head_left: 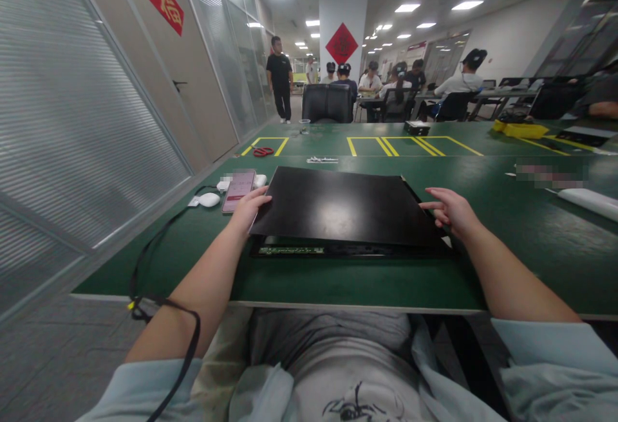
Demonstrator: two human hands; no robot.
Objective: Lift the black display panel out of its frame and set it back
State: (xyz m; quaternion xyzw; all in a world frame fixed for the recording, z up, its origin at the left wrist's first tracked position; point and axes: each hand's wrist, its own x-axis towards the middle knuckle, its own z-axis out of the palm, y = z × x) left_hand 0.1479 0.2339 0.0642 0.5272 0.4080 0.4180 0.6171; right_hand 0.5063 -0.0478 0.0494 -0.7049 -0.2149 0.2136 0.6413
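A thin, glossy black sheet (pixel 333 200) lies slightly askew over a flat black panel (pixel 386 251) in front of me. Along the panel's near edge a strip of green circuit board (pixel 292 251) shows; the rest is mostly hidden under the sheet. My left hand (pixel 250 208) grips the sheet's left edge, fingertips on top of it. At the right side, my right hand (pixel 452 214) has its fingers apart, and one fingertip reaches to the panel's right edge. A small white piece (pixel 447 242) sticks out at the panel's near right corner.
Left of the sheet are a phone (pixel 239 190), a white mouse-shaped object (pixel 209 200) and a black cord (pixel 157 235). Red scissors (pixel 263 152), a small black box (pixel 416 128) and a yellow tray (pixel 519 128) sit farther back on the green table (pixel 299 284). Several people are beyond.
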